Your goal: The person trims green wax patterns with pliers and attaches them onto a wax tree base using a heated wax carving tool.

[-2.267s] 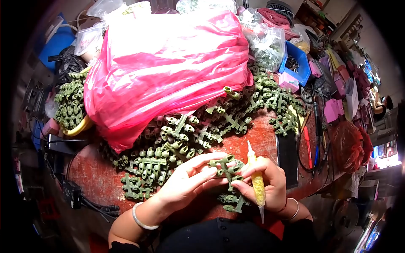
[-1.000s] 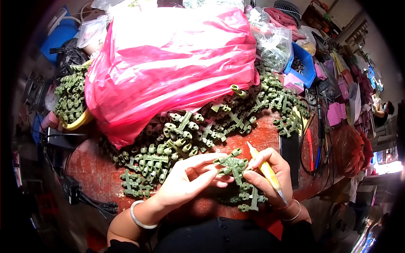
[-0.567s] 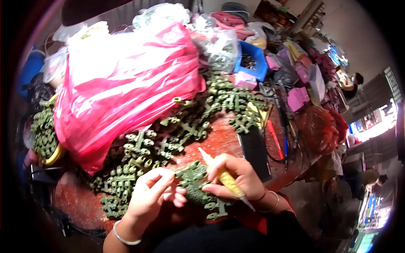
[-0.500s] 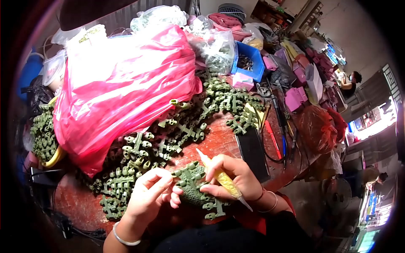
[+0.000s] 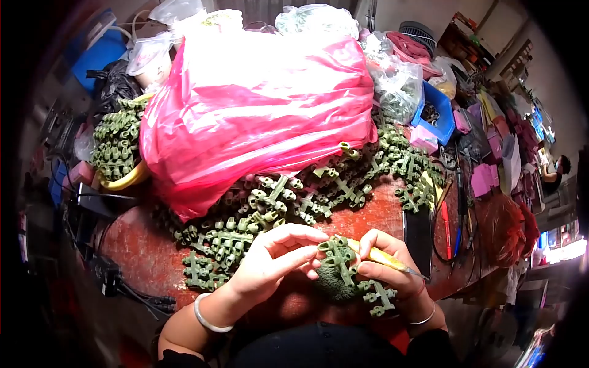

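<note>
Green branched piece point(image 5: 338, 265), tilted; yellow tool point(image 5: 388, 260) slanting beside it.

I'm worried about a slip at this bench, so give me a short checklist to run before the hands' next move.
1. Right hand has a grip on the yellow pen-shaped tool: ok.
2. Tool's tip off the green branched piece: cannot tell, view too unclear there.
3. Left hand firmly on that piece: cannot tell; fingertips are at its left side, contact unclear.
4. Space just beyond the left hand uncluttered: not ok; a pile of green pieces lies there.
5. Red pen apart from the right hand: ok.
</note>
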A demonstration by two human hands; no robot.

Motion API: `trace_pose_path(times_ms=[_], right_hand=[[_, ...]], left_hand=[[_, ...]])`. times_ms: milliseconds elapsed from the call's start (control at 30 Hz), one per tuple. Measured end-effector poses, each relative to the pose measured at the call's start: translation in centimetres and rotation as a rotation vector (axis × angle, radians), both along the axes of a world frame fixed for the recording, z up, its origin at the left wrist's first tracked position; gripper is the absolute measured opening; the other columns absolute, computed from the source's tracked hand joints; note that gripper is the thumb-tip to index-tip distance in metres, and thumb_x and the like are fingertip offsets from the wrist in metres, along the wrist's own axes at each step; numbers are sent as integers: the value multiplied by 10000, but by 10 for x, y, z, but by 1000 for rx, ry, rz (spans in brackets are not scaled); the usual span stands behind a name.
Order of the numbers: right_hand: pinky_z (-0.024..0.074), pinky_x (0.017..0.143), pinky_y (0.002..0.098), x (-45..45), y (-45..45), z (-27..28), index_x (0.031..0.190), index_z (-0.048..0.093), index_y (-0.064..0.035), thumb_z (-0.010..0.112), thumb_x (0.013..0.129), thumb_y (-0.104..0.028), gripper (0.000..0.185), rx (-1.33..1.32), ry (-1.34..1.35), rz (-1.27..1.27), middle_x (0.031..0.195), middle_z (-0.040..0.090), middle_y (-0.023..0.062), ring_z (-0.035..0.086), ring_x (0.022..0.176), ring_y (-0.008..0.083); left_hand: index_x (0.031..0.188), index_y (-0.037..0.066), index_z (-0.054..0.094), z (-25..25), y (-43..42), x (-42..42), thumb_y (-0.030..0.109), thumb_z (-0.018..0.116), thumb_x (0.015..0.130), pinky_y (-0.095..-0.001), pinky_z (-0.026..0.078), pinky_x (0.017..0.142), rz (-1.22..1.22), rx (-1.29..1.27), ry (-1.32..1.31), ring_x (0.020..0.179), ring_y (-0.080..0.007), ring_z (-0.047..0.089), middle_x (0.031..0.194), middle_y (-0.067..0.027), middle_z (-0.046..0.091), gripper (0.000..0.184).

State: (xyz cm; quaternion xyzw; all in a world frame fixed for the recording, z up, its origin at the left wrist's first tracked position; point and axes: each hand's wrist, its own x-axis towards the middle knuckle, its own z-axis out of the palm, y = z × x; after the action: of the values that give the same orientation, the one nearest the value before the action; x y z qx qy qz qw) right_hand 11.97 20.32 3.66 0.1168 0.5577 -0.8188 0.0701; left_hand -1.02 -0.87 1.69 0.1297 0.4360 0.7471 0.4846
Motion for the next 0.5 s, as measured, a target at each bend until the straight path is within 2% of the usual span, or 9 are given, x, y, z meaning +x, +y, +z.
trace_pose_path(times_ms=[167, 233, 267, 400, 500], right_hand=[[426, 735, 215, 1, 3, -2, 993, 559, -56, 678, 905, -46, 149, -74, -42, 23, 936, 605, 7, 546, 836, 65], [423, 727, 215, 0, 4, -4, 990, 561, -56, 681, 904, -53, 147, -41, -27, 41, 923, 601, 4, 545, 823, 66], [420, 718, 215, 0, 4, -3, 986, 563, -56, 683, 904, -60, 146, -3, -13, 56, 910, 597, 2, 543, 810, 66], [412, 740, 220, 0, 9, -1, 950, 566, -65, 717, 890, -88, 165, 107, 53, 114, 924, 573, -19, 531, 863, 58], [427, 772, 219, 9, 15, 14, 938, 571, -74, 744, 882, -99, 184, 41, 90, 31, 961, 569, -21, 537, 885, 57]], left_hand=[[1154, -1, 649, 2, 1, 0, 56, 634, 950, -313, 576, 728, 20, -22, -16, 836, -163, 656, 968, -104, 674, 213], [1147, -11, 651, 2, -1, -2, 54, 636, 946, -319, 577, 727, -11, -30, -101, 823, -172, 660, 944, -118, 674, 212], [1176, -15, 647, -2, -3, -5, 102, 642, 963, -313, 579, 762, -55, 25, -127, 839, -165, 668, 953, -107, 682, 243], [1100, -33, 648, -3, -6, -3, 74, 659, 932, -341, 580, 679, -70, 35, -246, 748, -202, 666, 899, -143, 668, 199], [1064, -40, 628, -1, -4, 2, 31, 623, 928, -342, 583, 626, -24, -39, -158, 703, -203, 660, 862, -146, 658, 154]])
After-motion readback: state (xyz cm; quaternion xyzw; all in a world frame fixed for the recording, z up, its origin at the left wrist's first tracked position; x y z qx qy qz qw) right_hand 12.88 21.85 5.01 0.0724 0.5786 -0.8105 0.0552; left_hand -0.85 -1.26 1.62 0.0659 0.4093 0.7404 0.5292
